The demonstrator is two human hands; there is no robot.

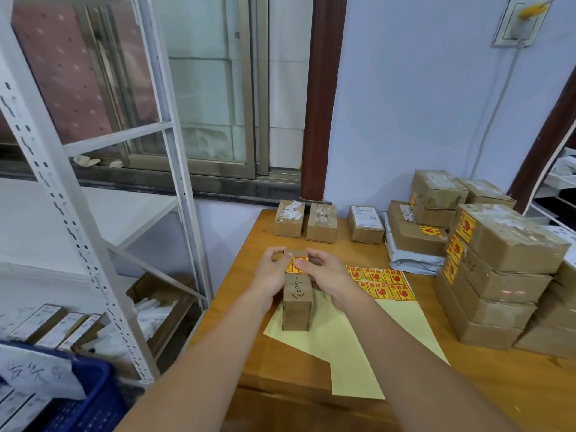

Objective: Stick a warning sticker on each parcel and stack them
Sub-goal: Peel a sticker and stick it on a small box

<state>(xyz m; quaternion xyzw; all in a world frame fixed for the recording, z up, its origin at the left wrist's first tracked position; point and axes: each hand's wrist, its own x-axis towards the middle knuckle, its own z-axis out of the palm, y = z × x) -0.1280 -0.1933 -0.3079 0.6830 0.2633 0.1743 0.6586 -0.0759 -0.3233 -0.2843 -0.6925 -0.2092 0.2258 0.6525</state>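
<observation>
Closest to the camera is the pale yellow backing sheet (352, 347) lying on the wooden table (280, 369), most of it already peeled bare. On its far left part sits the small brown parcel (297, 304) being worked on. Its long axis runs straight away from the person, near end pointing back at them, far end toward the window, and there's handwriting on the top face.

Both hands are on the far half of that parcel. The left hand (274, 272) grips its left side with fingers curled over the far end, and the right hand (324, 274) comes in from the right with fingers bent, pinching or pressing the red-and-yellow warning sticker (296, 265) that lies across the top between the two hands. So neither is loose; both are busy with the parcel and the sticker. The hands look about equally close, one per side. I can't tell if the sticker is fully stuck down yet; I'd guess it needs smoothing.

Just right of the hands are the remaining stickers (385, 282), two rows on the sheet. Further right is the finished stack (498, 275) with stickers on its side faces, so the parcel has to travel right, and the right hand is on that side. At the back edge, three unstickered parcels (321, 222) wait in a row.
</observation>
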